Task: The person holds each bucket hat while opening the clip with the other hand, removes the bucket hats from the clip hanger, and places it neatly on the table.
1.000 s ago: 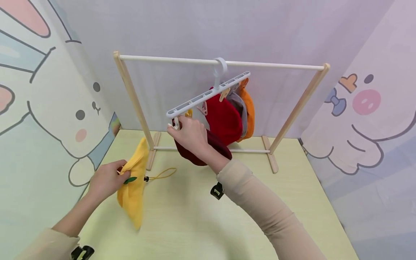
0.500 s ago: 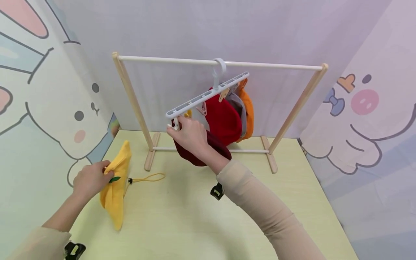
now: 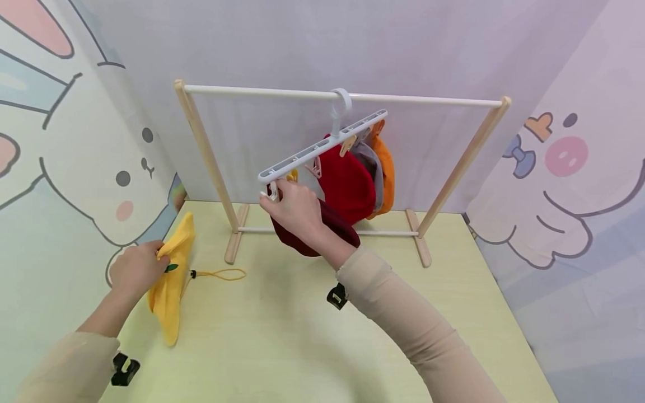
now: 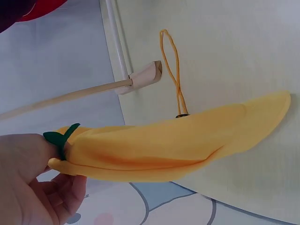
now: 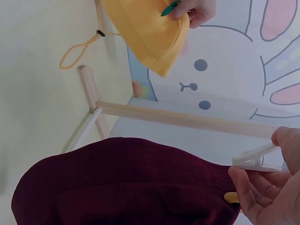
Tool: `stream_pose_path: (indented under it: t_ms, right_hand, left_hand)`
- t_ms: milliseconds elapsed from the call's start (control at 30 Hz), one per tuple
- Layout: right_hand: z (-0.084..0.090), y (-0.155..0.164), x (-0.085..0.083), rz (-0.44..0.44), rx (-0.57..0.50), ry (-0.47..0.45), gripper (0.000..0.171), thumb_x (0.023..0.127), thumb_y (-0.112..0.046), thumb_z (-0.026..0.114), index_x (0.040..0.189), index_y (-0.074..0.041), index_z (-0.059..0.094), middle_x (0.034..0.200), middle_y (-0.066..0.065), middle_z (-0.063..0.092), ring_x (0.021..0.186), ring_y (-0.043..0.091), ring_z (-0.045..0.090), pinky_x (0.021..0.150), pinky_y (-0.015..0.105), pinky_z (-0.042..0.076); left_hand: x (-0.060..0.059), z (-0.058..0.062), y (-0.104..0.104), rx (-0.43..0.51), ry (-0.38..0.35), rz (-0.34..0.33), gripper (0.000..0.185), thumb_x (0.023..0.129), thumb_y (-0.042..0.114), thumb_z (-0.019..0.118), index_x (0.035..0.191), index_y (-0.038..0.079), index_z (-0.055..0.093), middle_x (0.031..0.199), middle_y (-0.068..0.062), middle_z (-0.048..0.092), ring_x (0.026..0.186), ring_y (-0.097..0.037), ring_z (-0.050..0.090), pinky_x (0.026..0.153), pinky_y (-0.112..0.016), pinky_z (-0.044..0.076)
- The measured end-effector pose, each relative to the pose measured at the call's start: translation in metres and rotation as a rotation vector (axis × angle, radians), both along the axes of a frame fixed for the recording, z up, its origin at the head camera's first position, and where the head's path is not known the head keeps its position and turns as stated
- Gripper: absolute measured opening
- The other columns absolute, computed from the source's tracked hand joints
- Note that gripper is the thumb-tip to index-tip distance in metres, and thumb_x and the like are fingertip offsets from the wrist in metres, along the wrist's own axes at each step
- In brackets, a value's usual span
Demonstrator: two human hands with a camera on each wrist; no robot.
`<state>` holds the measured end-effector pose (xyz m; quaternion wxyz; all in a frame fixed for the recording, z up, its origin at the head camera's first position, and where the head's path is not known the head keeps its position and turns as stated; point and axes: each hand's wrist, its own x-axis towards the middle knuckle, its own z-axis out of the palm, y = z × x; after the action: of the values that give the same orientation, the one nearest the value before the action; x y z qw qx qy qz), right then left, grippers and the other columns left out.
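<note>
Your left hand (image 3: pixel 135 268) pinches the yellow hat (image 3: pixel 168 282) by its green leaf, near the bench's (image 3: pixel 282 347) left edge. Right hand (image 3: pixel 294 210) pinches a white clip (image 3: pixel 272 192) w/ the maroon hat (image 5: pixel 122 183), at 1 end of the hanger (image 3: pixel 322 146).

Red hat (image 3: pixel 346 182), grey hat (image 3: pixel 372 165) and orange hat (image 3: pixel 387 168) beneath wooden rack (image 3: pixel 206 151).

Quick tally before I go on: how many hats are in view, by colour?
Yellow felt hat with green leaf, held by the left hand: 1
Dark maroon hat, at the white clip the right hand pinches: 1
Bright red hat on the white clip hanger: 1
Grey hat: 1
Orange hat: 1
Total: 5 hats
</note>
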<state>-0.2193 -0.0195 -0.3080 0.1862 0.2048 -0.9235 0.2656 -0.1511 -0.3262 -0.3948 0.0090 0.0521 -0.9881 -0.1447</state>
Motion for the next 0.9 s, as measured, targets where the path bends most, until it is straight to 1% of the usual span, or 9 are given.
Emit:
stream_pose_path:
  t_ms: [167,233,300,367,467,600,767,900]
  right_hand:
    - [0.0,0.0,0.0,0.001,0.0,-0.001,0.023,0.086,-0.035,0.056,0.074,-0.015,0.057,0.055,-0.003,0.046,0.051,0.012,0.041,0.046,0.023,0.035]
    - [0.0,0.001,0.0,0.0,0.003,-0.001,0.023,0.086,-0.035,0.056,0.074,-0.015,0.056,0.055,-0.003,0.046,0.051,0.012,0.042,0.046,0.023,0.035]
    - [-0.001,0.001,0.0,-0.001,0.005,0.0,0.023,0.086,-0.035,0.055,0.073,-0.016,0.055,0.055,-0.003,0.046,0.051,0.012,0.042,0.046,0.023,0.035]
    - [-0.001,0.001,-0.001,0.001,0.006,0.0,0.023,0.086,-0.034,0.055,0.073,-0.016,0.055,0.055,-0.003,0.046,0.051,0.012,0.042,0.046,0.023,0.035]
    - [-0.001,0.001,-0.001,0.005,0.004,0.005,0.022,0.086,-0.033,0.056,0.073,-0.015,0.055,0.055,-0.003,0.046,0.051,0.012,0.042,0.046,0.022,0.035]
    - [-0.001,0.001,-0.001,0.005,0.003,0.014,0.022,0.085,-0.032,0.056,0.072,-0.015,0.055,0.056,-0.003,0.047,0.051,0.012,0.042,0.046,0.023,0.035]
    - [0.0,0.001,-0.001,0.002,-0.003,0.01,0.021,0.085,-0.032,0.058,0.072,-0.015,0.055,0.055,-0.003,0.047,0.052,0.012,0.043,0.047,0.023,0.035]
    - [-0.001,0.001,-0.001,0.0,-0.008,0.0,0.021,0.085,-0.032,0.058,0.071,-0.016,0.054,0.055,-0.003,0.047,0.051,0.012,0.043,0.046,0.023,0.034]
  left_hand:
    - [-0.003,-0.008,0.001,0.007,-0.04,0.034,0.028,0.081,0.012,0.051,0.104,-0.002,0.057,0.068,-0.014,0.055,0.05,-0.022,0.046,0.042,-0.036,0.035]
    - [-0.005,-0.012,0.002,0.011,-0.062,0.04,0.03,0.082,0.011,0.051,0.107,-0.003,0.057,0.071,-0.016,0.056,0.052,-0.023,0.047,0.043,-0.037,0.036]
    - [-0.007,-0.015,0.004,0.011,-0.067,0.04,0.03,0.082,0.01,0.051,0.108,-0.003,0.057,0.072,-0.017,0.056,0.052,-0.024,0.047,0.043,-0.037,0.036]
    - [-0.009,-0.018,0.007,0.007,-0.066,0.033,0.031,0.082,0.011,0.051,0.109,-0.003,0.057,0.074,-0.018,0.056,0.052,-0.024,0.047,0.043,-0.036,0.036]
    - [-0.011,-0.024,0.011,0.003,-0.05,0.025,0.025,0.083,0.01,0.051,0.104,-0.001,0.059,0.072,-0.017,0.056,0.052,-0.025,0.047,0.042,-0.037,0.036]
    - [-0.013,-0.032,0.016,-0.001,-0.042,0.023,0.02,0.082,0.01,0.051,0.098,0.002,0.061,0.072,-0.017,0.057,0.055,-0.027,0.05,0.042,-0.038,0.035]
    - [-0.014,-0.038,0.023,-0.013,-0.037,0.023,0.022,0.08,0.009,0.053,0.099,0.002,0.062,0.08,-0.023,0.06,0.057,-0.03,0.052,0.042,-0.041,0.036]
    - [-0.016,-0.048,0.023,-0.018,-0.03,0.031,0.023,0.08,0.008,0.053,0.101,0.003,0.062,0.08,-0.024,0.06,0.056,-0.031,0.052,0.04,-0.041,0.036]
